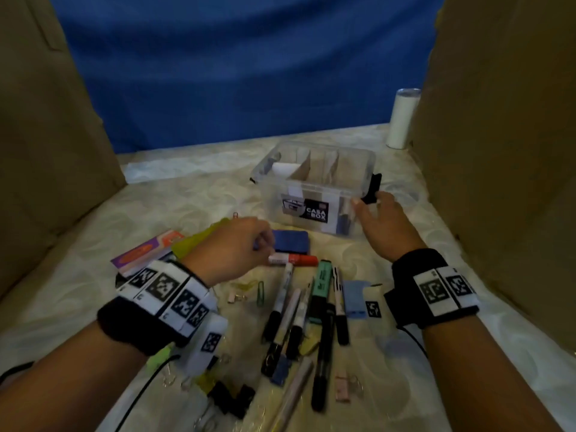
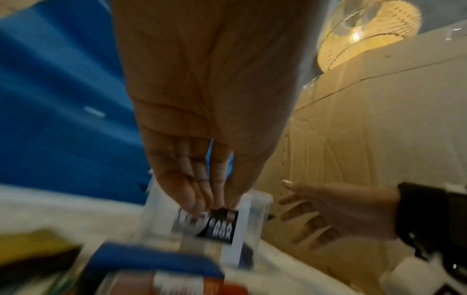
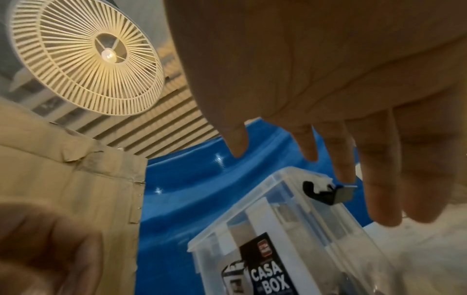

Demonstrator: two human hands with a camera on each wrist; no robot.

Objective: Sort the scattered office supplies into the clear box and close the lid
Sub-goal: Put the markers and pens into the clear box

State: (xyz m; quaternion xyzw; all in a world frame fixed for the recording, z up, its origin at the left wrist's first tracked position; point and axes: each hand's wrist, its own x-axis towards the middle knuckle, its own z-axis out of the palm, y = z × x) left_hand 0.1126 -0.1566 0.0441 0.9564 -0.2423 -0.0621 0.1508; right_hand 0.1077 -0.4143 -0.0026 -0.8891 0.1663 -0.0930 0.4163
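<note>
Clear plastic box (image 1: 314,179) stands lidless past pen pile, cardboard dividers inside; label reads "CASA BOX". Right hand (image 1: 381,224) beside box's right end, fingers spread, empty, near black latch (image 1: 374,188). Left hand (image 1: 237,244) over blue eraser (image 1: 291,241), fingertips bunched above red marker (image 1: 294,259); whether they pinch anything, cannot tell. Only wrist views show slatted ceiling lamp (image 3: 85,57). Head view alone shows pile: roughly eight pens and markers, exact count unclear.
</note>
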